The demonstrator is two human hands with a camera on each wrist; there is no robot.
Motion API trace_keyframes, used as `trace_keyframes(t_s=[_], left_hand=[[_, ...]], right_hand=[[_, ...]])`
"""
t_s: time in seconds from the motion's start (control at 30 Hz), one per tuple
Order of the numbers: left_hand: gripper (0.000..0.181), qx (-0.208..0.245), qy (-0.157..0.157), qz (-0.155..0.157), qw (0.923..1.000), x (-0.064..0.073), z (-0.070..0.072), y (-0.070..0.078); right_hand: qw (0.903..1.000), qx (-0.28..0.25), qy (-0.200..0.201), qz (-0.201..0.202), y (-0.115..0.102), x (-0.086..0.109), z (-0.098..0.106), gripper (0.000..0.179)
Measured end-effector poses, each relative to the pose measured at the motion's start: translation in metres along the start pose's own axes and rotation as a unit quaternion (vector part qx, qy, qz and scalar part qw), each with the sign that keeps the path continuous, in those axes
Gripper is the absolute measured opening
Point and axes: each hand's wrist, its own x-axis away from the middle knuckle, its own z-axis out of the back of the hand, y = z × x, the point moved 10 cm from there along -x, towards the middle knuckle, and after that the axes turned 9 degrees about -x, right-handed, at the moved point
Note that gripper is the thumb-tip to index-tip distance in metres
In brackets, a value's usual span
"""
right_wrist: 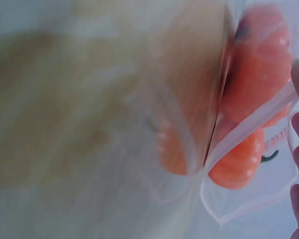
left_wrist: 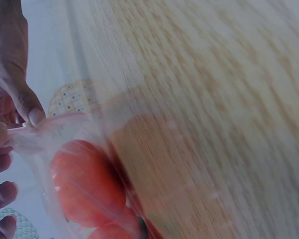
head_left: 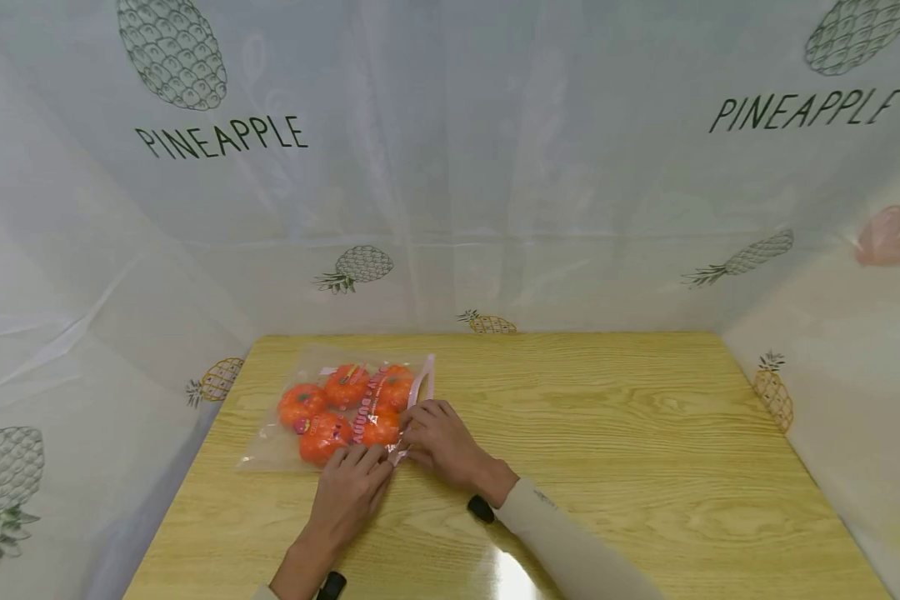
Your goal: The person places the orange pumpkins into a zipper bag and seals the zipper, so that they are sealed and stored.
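Observation:
A clear zip bag (head_left: pixel 270 450) with pink lettering lies on the left part of the table. Inside are several orange toy pumpkins (head_left: pixel 302 406); a green stem (right_wrist: pixel 270 156) shows on one in the right wrist view. The bag's pink zip strip (head_left: pixel 423 377) faces right, and its far stretch gapes. My left hand (head_left: pixel 347 490) holds the near corner by the strip. Just right of it, my right hand (head_left: pixel 447 442) pinches the strip's near part. The left wrist view shows a thumb (left_wrist: pixel 32 112) pressed on the strip; the grip of the left fingertips is partly hidden.
The wood-grain table (head_left: pixel 607 433) extends to the right of the bag. A pale curtain (head_left: pixel 450 183) printed with pineapples hangs behind it and along both sides. Dark wrist devices (head_left: pixel 481 509) sit under both wrists, close to the tabletop.

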Motion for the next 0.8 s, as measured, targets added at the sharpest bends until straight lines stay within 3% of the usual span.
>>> trace_keyframes(t_s=[0.23, 0.37, 0.5, 0.8], left_hand=[[0.054, 0.021, 0.010, 0.020, 0.9995, 0.000, 0.005, -0.003], [0.057, 0.021, -0.006, 0.036, 0.9991, -0.001, 0.001, -0.005], [0.046, 0.019, -0.026, 0.035, 0.9989, -0.003, -0.004, -0.004], [0.066, 0.017, -0.017, 0.036, 0.9991, -0.007, -0.001, -0.002]], right_hand=[[0.9998, -0.005, 0.005, -0.016, 0.016, -0.001, 0.004, 0.006], [0.9998, -0.006, 0.018, -0.006, 0.014, 0.000, 0.007, 0.008], [0.9993, -0.013, 0.035, 0.008, 0.012, 0.003, 0.010, 0.013], [0.9972, -0.028, 0.058, 0.038, 0.009, 0.004, 0.011, 0.019]])
